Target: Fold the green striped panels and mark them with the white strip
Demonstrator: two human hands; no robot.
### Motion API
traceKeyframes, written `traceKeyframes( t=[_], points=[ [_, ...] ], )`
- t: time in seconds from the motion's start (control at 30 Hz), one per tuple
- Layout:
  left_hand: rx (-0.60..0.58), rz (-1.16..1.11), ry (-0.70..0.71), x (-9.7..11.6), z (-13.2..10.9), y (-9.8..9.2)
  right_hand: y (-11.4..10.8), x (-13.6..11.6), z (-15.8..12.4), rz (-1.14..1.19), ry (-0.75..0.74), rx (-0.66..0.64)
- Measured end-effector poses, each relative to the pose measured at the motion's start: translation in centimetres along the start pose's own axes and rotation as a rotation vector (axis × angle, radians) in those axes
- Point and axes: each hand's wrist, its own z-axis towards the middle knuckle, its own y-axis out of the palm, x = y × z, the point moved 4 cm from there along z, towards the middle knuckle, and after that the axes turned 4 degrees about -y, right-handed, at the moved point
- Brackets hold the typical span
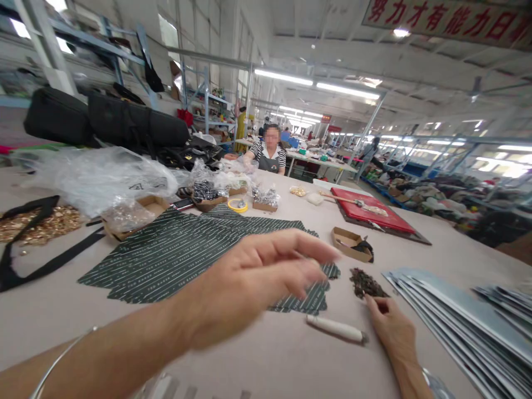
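Note:
My left hand [253, 282] hangs over the dark green striped fabric pieces [166, 255], slightly blurred. Its fingers stretch out to the right, loosely apart, and nothing shows in them. At the near edge of a heap of small dark pieces [366, 284], my right hand [390, 324] has its thumb and fingertips closed together. What they pinch, if anything, is too small to make out. Between the two hands a white-handled tool [336, 328] lies on the table. The fabric pieces are stacked and printed with white lines and lettering, partly covered by my left hand and forearm.
To the right lie stacks of grey sheets [465, 327]. Farther back are a small cardboard box [352, 244] and a red board [369, 210]. Plastic bags [112, 177], yellow tape [237, 205] and gold-coloured parts [50, 224] lie left and behind. A person [271, 152] sits across the table.

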Motion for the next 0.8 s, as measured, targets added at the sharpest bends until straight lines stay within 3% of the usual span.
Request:
traceKeyframes(
  t=[0.03, 0.1, 0.17, 0.27, 0.33, 0.53, 0.8],
  points=[
    [0.012, 0.03, -0.088, -1.6, 1.2, -1.5, -0.1, 0.2, 0.1, 0.033, 0.039, 0.004],
    [0.092, 0.403, -0.236, -5.7, 3.1, -4.4, -0.3, 0.4, 0.3, 0.11, 0.097, 0.011],
    [0.093, 0.552, -0.315, -10.3, 4.3, -6.3, -0.5, 0.4, 0.4, 0.169, 0.126, 0.014],
    [0.041, 0.674, -0.369, -16.2, 4.9, -7.5, -0.5, 0.4, 0.5, 0.21, 0.158, -0.002],
    [0.003, 0.724, -0.377, -18.6, 4.9, -7.5, -0.5, 0.4, 0.5, 0.213, 0.156, -0.005],
    [-0.046, 0.808, -0.358, -21.0, 5.3, -7.5, -0.5, 0.5, 0.4, 0.195, 0.129, 0.019],
    [0.055, 0.874, -0.307, -19.8, 5.3, -6.8, -0.2, 1.1, 0.5, 0.203, 0.12, 0.016]
  ],
)
